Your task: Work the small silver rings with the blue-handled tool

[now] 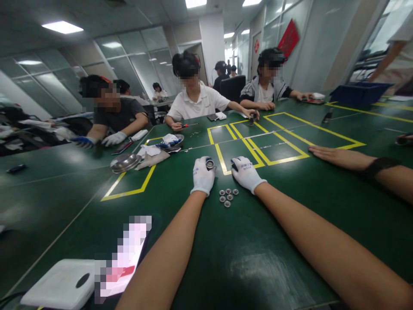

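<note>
My left hand [203, 175], in a white glove, is closed around a small round metal part [210, 164] whose ringed face points up. My right hand [247, 173], gloved the same way, rests on the green table with its fingers curled in. Whatever it holds, if anything, is hidden under the fingers. Between and just below my hands, several small round metal discs [229, 197] with raised centres lie in a loose cluster. They sit apart from both gloves.
Yellow tape rectangles [287, 160] mark the table ahead. Left of my hands are metal bowls [125, 162] with cloths. Nearer me lie a phone [127, 262] and a white box [61, 284]. A co-worker's bare hand [329, 153] rests at right; other people sit opposite. A blue bin [359, 94] stands far right.
</note>
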Motion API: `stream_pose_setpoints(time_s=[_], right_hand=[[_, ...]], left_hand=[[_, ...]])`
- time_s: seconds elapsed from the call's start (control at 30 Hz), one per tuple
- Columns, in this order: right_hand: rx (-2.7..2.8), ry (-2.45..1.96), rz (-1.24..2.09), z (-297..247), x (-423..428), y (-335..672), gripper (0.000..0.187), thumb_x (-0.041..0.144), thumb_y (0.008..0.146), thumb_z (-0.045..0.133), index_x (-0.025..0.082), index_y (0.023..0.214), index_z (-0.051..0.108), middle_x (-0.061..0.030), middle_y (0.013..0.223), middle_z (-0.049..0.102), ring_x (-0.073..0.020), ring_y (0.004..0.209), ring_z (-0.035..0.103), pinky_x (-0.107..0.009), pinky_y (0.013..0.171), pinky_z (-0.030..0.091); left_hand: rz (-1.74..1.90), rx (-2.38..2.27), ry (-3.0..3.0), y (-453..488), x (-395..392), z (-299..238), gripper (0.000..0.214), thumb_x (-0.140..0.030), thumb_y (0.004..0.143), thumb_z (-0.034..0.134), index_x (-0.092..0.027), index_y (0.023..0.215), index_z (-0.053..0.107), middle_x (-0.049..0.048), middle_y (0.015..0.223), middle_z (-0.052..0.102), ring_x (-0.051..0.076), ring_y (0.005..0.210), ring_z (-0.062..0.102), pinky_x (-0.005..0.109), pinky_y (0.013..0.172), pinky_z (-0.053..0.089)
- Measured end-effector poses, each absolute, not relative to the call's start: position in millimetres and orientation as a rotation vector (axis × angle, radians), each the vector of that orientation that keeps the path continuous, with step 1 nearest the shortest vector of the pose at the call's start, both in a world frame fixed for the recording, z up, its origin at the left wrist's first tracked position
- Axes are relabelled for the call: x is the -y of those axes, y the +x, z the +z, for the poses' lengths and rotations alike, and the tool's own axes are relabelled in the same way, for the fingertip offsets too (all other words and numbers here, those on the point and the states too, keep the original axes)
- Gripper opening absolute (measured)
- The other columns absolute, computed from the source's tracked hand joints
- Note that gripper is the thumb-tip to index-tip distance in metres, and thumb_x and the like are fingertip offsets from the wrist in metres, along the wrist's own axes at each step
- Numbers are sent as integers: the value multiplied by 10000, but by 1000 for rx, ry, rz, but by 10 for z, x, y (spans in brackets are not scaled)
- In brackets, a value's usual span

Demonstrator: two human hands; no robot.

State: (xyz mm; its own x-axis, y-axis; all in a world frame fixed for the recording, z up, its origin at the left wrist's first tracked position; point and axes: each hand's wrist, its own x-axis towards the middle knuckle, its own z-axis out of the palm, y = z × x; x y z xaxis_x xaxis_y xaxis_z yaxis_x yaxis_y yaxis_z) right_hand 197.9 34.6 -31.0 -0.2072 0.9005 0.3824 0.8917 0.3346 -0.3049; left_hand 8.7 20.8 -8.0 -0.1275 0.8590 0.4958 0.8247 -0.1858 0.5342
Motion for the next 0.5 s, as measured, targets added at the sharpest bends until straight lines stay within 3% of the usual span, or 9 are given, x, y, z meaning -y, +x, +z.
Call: stream_pose_setpoints(time_s=[0.23,0.37,0.5], right_hand=[[2111,-1569,32,-293,-342,1974,393,251,961,551,120,1320,645,-172,1273,620,-291,1170,542,-370,1065,404],[2094,-1558,49,-304,-350,1984,376,246,947,560,119,1286,663,-173,1253,634,-299,1154,551,-380,1043,419],[2088,-1534,48,-327,-363,1993,358,240,937,562,120,1256,672,-176,1238,639,-299,1141,556,-385,1027,426]], left_hand=[[705,-2213,2093,-299,-358,71,305,-315,844,697,-216,1127,640,114,1135,695,278,1072,660,371,950,513],[340,-2309,2110,-796,-510,130,242,-390,831,691,-206,985,658,142,1061,704,289,1006,674,374,900,523],[325,-2439,2022,-1476,-537,168,244,-372,757,748,-173,783,610,106,858,683,264,920,672,358,903,510]])
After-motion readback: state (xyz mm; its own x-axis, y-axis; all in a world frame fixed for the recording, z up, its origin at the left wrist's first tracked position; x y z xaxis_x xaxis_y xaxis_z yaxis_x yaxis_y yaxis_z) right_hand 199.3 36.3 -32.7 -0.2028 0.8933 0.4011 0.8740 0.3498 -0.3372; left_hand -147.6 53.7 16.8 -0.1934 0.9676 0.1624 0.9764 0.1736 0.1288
